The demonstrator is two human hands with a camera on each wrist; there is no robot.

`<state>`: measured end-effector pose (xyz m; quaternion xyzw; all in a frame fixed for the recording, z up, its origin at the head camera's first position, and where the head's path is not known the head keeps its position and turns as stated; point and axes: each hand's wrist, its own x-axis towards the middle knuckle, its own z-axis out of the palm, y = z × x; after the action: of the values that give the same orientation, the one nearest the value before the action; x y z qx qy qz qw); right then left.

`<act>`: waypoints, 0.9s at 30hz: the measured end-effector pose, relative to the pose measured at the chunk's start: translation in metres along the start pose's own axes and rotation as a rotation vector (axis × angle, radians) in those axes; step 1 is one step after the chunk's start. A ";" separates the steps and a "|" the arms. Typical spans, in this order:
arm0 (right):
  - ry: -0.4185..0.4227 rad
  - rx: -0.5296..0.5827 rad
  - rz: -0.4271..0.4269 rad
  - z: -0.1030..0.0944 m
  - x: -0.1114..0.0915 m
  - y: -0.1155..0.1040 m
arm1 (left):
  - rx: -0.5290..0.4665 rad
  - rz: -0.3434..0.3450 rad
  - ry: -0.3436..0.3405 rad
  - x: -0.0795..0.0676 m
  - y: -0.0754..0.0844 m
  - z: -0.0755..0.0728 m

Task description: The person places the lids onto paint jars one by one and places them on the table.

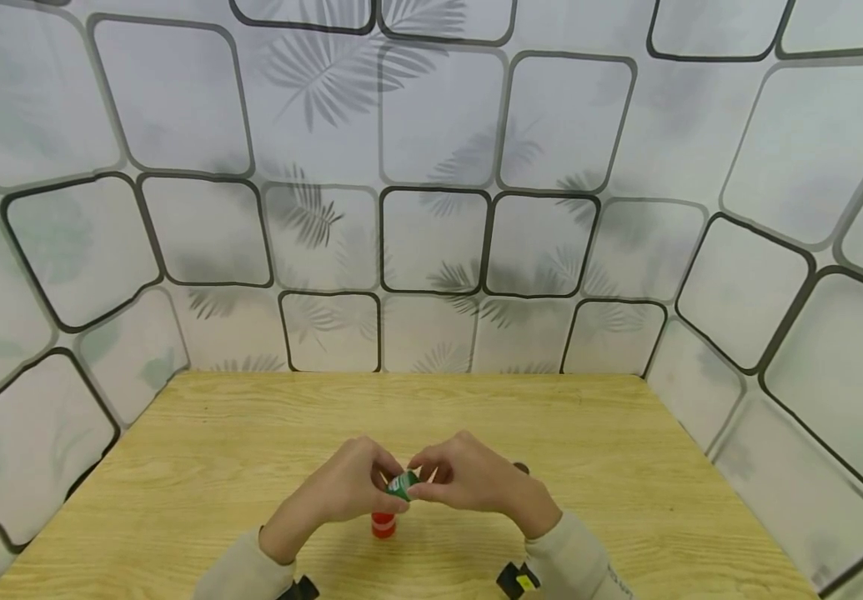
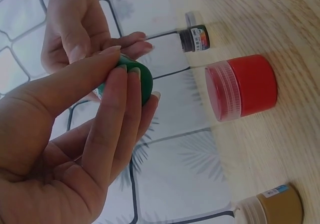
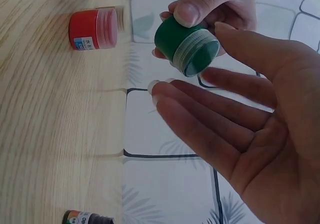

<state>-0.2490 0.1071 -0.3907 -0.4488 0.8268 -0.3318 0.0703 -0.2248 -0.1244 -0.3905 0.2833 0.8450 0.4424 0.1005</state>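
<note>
My left hand (image 1: 356,482) grips a small green paint jar (image 3: 175,38) between thumb and fingers, lifted over the table. Tilted in that hold, the jar points its clear screw lid (image 3: 197,54) toward my right hand (image 3: 250,124). The right hand's thumb is right at the lid's rim, while its fingers stretch out below the lid, spread and loosely bent. Beneath the hands, a red paint jar (image 2: 255,86) with a clear lid stands on the table.
An ochre paint jar (image 2: 282,206) stands to the left of the red one in the left wrist view's lower corner. A small dark bottle (image 2: 196,39) with a printed label is off to the right. Patterned cloth walls (image 1: 431,242) surround the wooden table (image 1: 266,417).
</note>
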 end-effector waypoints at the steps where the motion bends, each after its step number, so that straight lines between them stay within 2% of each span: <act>1: -0.007 0.007 0.006 0.000 0.000 0.000 | 0.001 -0.001 0.001 0.000 0.000 0.000; 5: -0.022 0.046 -0.001 -0.001 -0.001 0.001 | 0.012 -0.005 0.007 0.000 0.000 -0.001; 14: 0.040 0.008 -0.144 -0.001 -0.001 0.004 | 0.010 -0.001 0.001 0.000 0.001 -0.002; 27: 0.017 0.019 -0.092 -0.001 0.000 0.001 | 0.002 -0.002 -0.008 -0.001 0.002 -0.002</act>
<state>-0.2497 0.1080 -0.3908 -0.4827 0.8026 -0.3466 0.0522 -0.2239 -0.1257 -0.3875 0.2846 0.8451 0.4403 0.1041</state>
